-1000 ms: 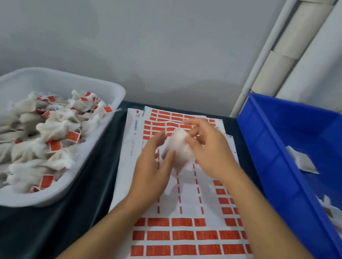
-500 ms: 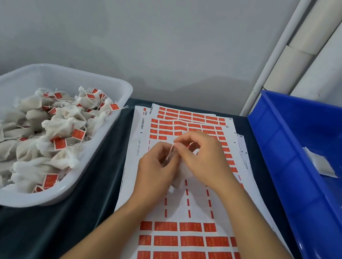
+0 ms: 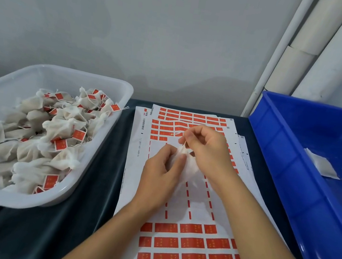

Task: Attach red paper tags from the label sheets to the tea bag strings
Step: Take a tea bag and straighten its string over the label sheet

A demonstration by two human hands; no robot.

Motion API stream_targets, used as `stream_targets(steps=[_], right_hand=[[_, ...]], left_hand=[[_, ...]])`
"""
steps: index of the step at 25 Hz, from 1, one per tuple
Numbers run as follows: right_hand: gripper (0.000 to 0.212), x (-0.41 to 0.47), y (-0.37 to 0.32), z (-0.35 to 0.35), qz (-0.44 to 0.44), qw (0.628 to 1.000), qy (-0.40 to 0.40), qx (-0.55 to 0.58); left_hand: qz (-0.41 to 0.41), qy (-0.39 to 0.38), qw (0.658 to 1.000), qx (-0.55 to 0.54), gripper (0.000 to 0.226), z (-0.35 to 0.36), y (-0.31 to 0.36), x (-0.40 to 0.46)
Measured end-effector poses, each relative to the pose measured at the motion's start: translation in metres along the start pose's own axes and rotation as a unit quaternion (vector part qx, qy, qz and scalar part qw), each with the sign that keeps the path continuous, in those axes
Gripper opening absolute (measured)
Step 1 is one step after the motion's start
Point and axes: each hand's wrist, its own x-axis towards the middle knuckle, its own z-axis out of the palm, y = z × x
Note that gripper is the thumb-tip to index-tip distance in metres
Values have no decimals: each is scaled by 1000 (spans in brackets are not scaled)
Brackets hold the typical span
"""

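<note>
Both hands work one white mesh tea bag above the label sheets, drawing its string out for a tag.

The left hand [image 3: 160, 173] curls around the white mesh tea bag [image 3: 186, 171] to steady it over the middle of the white label sheets printed with red paper tags [image 3: 189, 257], while the right hand [image 3: 205, 149] pinches what looks like the thin string [image 3: 183, 138] and lifts it clear; the view is too soft to be sure. Working there keeps unpeeled tags within reach. Tagged bags fill the white plastic tray [image 3: 109, 90] at the left edge of the dark surface [image 3: 41, 232]; the blue plastic bin [image 3: 281, 166] at the right edge holds a few untagged ones.
</note>
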Motion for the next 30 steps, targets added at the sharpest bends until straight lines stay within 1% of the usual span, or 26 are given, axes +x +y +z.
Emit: stream_targets(steps=[2,5,7,11,14,16,17,19,21,23,24,26,28,30], right_hand=[[19,0,-3,1,66,995,22,66],[22,5,-8,-3,146,970,87,174],[22,12,-12,-10,167,956,123,206],[21,15,-13,-13,167,938,160,259],[20,13,-5,-10,157,946,137,247],[17,13,1,-11,165,949,114,244],[15,12,5,-13,174,953,110,224],[10,10,15,-17,194,962,124,145],[8,4,24,-20,187,967,162,63],[11,-9,32,-20,119,976,180,12],[15,-17,36,-18,76,984,162,-1],[25,-33,43,-14,5,996,85,16],[31,-43,49,-10,-10,998,-7,69],[30,-43,55,-10,-4,994,-67,89]], left_hand=[[8,-10,1000,25,29,1,-2,-2],[31,-33,996,72,34,2,-6,-5],[38,-48,993,100,36,3,-8,-5],[55,-61,989,125,41,3,-4,-5],[41,-72,990,116,37,2,-6,-7],[27,-70,989,128,35,2,-7,-7],[21,-68,990,125,34,2,-9,-7],[13,-65,991,113,31,3,-10,-4],[7,-66,993,99,31,3,-10,-3],[5,-68,993,93,32,4,-11,-3],[6,-69,993,92,33,4,-12,-3],[11,-72,993,88,35,4,-12,-3],[26,-72,994,82,34,4,-12,-3],[36,-78,994,74,30,4,-12,-2]])
